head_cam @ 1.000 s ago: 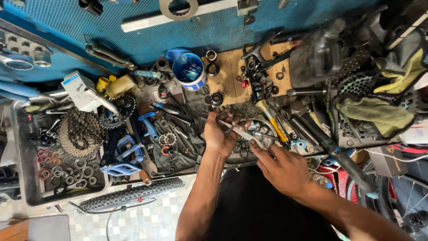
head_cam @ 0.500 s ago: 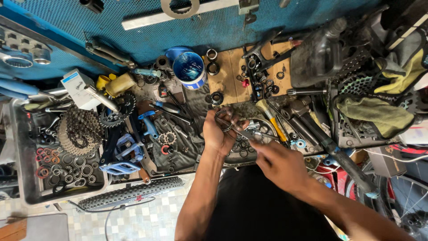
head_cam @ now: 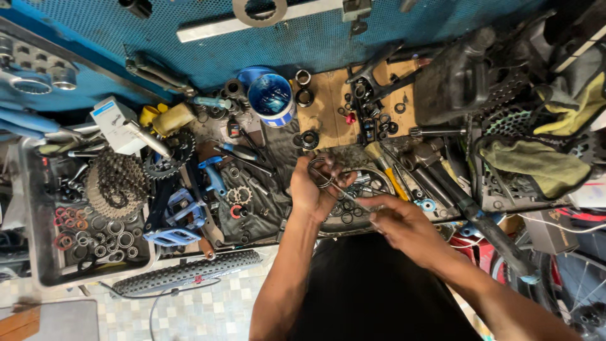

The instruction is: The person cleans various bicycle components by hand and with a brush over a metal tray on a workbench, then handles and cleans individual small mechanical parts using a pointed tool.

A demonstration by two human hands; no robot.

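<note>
My left hand [head_cam: 315,188] is closed around a small metal ring part [head_cam: 320,169], held above the cluttered workbench. My right hand [head_cam: 398,220] grips a thin metal tool [head_cam: 351,197] whose tip reaches up to the ring part in the left hand. Both hands hover over a round metal dish of small bearings and rings [head_cam: 353,213]. Which end of the tool touches the part is too small to tell.
A blue tub [head_cam: 271,98] stands at the back. A cassette of sprockets [head_cam: 115,183] and a tray of rings [head_cam: 95,230] lie at the left, blue pedals [head_cam: 173,221] and a tyre [head_cam: 189,273] near the front. Hammers [head_cam: 442,183] and a green rag [head_cam: 536,165] lie to the right.
Both hands stay together over the dish. The right hand has shifted a little up and left, bringing the thin tool closer to the part in the left hand.
</note>
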